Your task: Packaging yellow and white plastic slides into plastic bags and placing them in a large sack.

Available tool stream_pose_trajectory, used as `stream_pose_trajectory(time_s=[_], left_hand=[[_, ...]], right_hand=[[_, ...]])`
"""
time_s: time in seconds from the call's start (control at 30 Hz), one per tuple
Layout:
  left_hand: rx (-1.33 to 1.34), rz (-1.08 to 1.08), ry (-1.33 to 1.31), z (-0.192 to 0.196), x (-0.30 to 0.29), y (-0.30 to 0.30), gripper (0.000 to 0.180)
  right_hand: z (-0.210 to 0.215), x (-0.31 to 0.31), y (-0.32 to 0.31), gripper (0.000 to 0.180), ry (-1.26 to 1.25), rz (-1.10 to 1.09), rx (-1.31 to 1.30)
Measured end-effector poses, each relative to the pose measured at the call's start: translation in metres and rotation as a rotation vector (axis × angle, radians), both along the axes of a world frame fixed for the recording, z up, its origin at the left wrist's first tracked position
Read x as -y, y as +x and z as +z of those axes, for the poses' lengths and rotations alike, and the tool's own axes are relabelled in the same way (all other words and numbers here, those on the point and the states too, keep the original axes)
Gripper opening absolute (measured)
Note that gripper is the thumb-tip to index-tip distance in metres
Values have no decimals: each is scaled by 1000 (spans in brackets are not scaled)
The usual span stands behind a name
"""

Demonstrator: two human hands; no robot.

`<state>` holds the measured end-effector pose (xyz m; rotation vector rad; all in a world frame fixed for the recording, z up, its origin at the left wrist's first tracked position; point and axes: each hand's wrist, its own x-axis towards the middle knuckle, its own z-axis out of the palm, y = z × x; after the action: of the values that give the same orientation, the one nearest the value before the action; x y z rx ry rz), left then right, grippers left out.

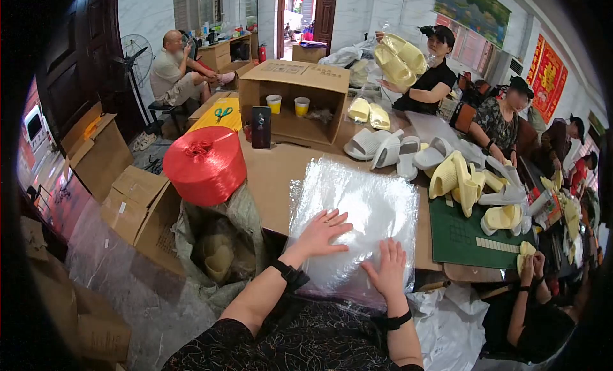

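A stack of clear plastic bags [345, 186] lies on the table in front of me, shiny with reflected light. My left hand [321, 233] rests flat on its left part, fingers spread toward the right. Lower down on the right side, my right hand [387, 267] lies palm down with its fingers pointing away from me. Neither hand grips anything. Beyond the bags and to the right are several grey slippers [367, 142] and pale yellow slippers [445, 174], some piled on each other.
Left of the bags sits a red roll of plastic twine [204, 165] above an open woven sack [223, 294]. A black phone [260, 127] stands before an open cardboard box [290, 77] holding two cups. Scissors [223, 113] lie nearby. Across the table a person lifts bagged yellow slippers [399, 59]; others work at the right.
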<state>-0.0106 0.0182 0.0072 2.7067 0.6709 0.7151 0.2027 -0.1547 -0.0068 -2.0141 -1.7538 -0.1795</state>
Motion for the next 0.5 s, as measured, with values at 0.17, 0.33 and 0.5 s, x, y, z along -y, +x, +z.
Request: stream_pose_trajectory(time_s=[0.17, 0.33, 0.5], left_hand=[[-22, 0, -8, 1, 1, 5, 65], [-7, 9, -70, 6, 4, 8, 61], [-11, 29, -58, 4, 2, -3, 62]], right_hand=[[4, 4, 1, 81, -8, -12, -6], [-4, 4, 4, 83, -30, -97, 9], [-9, -1, -3, 84, -23, -27, 30]])
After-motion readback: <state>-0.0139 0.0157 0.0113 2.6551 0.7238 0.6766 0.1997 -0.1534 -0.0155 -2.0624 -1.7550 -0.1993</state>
